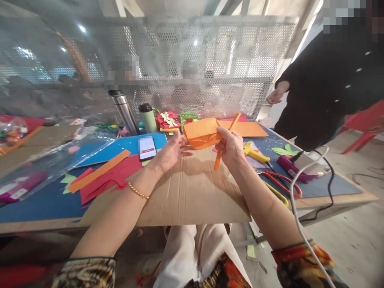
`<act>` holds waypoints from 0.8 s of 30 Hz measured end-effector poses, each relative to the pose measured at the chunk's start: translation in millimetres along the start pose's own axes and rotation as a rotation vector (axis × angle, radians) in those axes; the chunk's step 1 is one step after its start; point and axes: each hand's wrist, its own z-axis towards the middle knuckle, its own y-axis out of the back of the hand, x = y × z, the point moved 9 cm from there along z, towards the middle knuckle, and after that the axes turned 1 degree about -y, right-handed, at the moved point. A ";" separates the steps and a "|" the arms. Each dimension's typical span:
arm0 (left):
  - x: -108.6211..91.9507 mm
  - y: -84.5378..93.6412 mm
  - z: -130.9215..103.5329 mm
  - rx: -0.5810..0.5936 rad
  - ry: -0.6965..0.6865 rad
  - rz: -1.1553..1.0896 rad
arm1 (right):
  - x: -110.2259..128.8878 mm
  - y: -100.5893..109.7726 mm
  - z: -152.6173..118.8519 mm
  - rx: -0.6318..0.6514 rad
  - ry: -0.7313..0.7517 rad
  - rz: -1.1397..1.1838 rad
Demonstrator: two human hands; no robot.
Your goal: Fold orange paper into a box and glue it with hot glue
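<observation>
Over the brown cardboard sheet, my right hand grips a folded orange paper piece between thumb and fingers. An orange paper strip is in the same hand, sticking out above and below it. My left hand is open, fingers stretched toward the folded piece's left end; I cannot tell whether they touch it. A flat orange sheet lies behind my right hand. Beside that hand is a yellow glue gun.
Scissors with red handles and a purple power strip with cables lie right. A phone, red paper, a steel flask and a green tumbler stand or lie left. Red gift boxes sit behind. A person stands right.
</observation>
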 end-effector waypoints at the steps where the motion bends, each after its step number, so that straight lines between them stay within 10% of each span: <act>1: 4.9 -8.9 -1.9 0.037 0.012 0.001 | -1.1 0.2 -0.7 -0.020 0.001 0.026; 5: 17.4 -24.7 -4.4 -0.002 0.006 -0.058 | -6.0 -6.9 -6.7 -0.019 0.007 0.075; 24: -8.3 24.2 -5.0 -0.294 -0.054 -0.050 | -19.0 -20.5 -16.9 0.075 -0.069 -0.034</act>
